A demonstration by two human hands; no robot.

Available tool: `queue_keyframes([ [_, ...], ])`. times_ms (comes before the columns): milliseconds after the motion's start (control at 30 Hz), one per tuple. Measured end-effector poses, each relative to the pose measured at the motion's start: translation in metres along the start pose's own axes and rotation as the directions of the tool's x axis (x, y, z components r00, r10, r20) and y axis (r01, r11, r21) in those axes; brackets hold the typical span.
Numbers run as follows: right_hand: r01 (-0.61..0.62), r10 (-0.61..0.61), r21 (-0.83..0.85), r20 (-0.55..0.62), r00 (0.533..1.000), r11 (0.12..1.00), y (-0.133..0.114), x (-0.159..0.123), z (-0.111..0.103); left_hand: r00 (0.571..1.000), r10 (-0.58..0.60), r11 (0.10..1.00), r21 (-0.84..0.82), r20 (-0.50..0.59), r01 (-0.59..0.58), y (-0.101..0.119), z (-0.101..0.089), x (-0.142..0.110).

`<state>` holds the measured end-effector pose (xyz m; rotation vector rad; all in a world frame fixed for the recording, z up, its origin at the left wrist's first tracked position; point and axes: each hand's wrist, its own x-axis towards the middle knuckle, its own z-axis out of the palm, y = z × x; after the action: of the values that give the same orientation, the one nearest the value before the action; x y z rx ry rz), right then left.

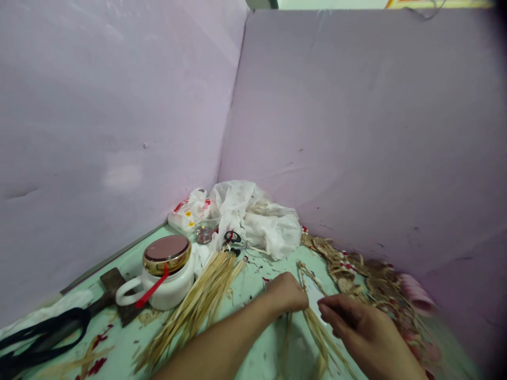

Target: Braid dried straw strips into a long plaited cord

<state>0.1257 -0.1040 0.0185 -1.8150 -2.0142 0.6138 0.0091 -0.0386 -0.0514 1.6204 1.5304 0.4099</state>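
Note:
My left hand (pixel 287 293) is closed in a fist around pale straw-like fibre strands. Loose ends of these strands (pixel 319 338) hang down between my hands, and a thin twisted part (pixel 309 273) rises in a narrow loop above them. On the right, my right hand (pixel 358 324) has its thumb and fingers pinched where one side of the loop meets the fingertips; the exact grip is partly hidden. A thick bundle of similar dry strands (pixel 198 301) lies to the left of my left hand, with black-handled scissors (pixel 232 243) at its top end.
A white mug (pixel 158 290) with a gold-rimmed lid (pixel 166 253) and red spoon (pixel 154 287) stands left, by a hammer (pixel 119 295) and dark-handled tool (pixel 47 332). Plastic bags (pixel 261 221) sit in the corner. Braided pieces (pixel 344 266) and a pink thread spool (pixel 415 293) lie right.

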Motion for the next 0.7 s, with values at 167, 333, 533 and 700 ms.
queue_keyframes([
  [167,-0.004,0.004,0.025,0.032,0.999,1.0,-0.0029,-0.0011,0.0022,1.0,0.005,1.0,-0.016,-0.019,-0.006,-0.0001,0.0006,0.0001],
  [333,-0.001,0.0,0.016,0.037,0.999,1.0,-0.0009,0.001,0.003,1.0,-0.002,1.0,-0.023,-0.001,0.002,-0.0017,0.0024,0.0036],
  [533,-0.008,0.007,0.005,0.038,0.999,1.0,-0.0049,0.001,0.0035,1.0,-0.003,1.0,-0.005,0.007,0.003,-0.0011,0.0014,0.0047],
  [700,0.021,-0.021,-0.006,0.052,0.998,1.0,-0.0072,-0.0018,0.0009,0.999,-0.015,1.0,0.028,0.032,0.015,-0.0013,-0.0001,0.0048],
])
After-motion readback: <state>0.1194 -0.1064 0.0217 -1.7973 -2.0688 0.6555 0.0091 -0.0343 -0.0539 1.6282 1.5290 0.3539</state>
